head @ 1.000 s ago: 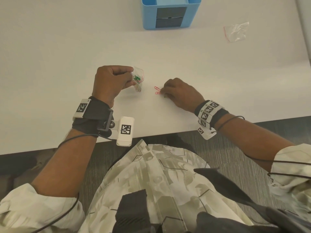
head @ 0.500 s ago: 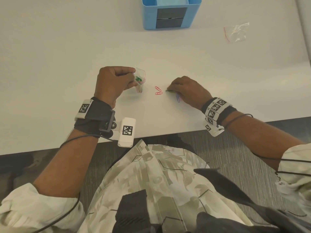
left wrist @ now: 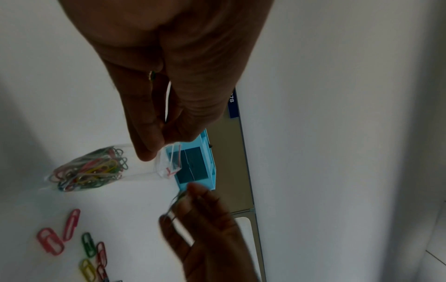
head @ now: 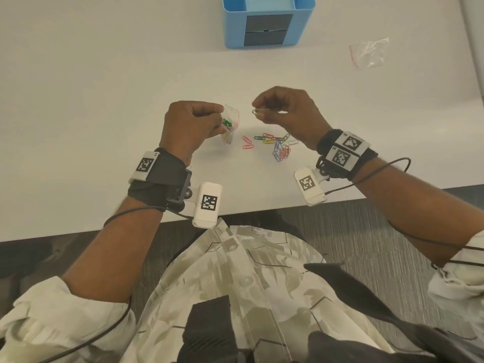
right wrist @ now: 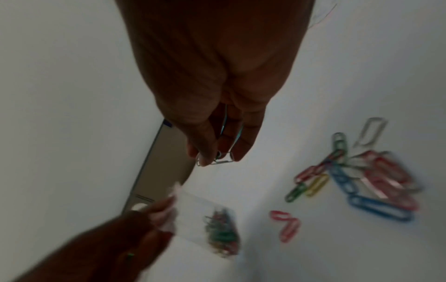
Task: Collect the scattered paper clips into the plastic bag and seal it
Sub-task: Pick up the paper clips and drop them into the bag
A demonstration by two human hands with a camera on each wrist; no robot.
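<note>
My left hand [head: 193, 121] pinches the mouth of a small clear plastic bag [head: 230, 124] that hangs down with several coloured paper clips [left wrist: 91, 169] in its bottom. My right hand [head: 277, 111] is raised just right of the bag's mouth and pinches a paper clip [head: 258, 111] between thumb and fingers; in the right wrist view the clip [right wrist: 217, 159] shows at the fingertips. Several loose coloured clips [head: 277, 146] lie on the white table below my right hand, with two red clips [head: 247, 143] a little apart to their left.
A blue desk organiser [head: 267, 20] stands at the back middle of the white table [head: 104, 87]. A second, empty clear bag [head: 369, 53] lies at the back right. The table's front edge [head: 262, 208] runs just below both wrists.
My right hand has lifted off the table with a clip and moved up and left towards the bag's mouth, uncovering the pile of loose clips. My left hand keeps hold of the bag.
</note>
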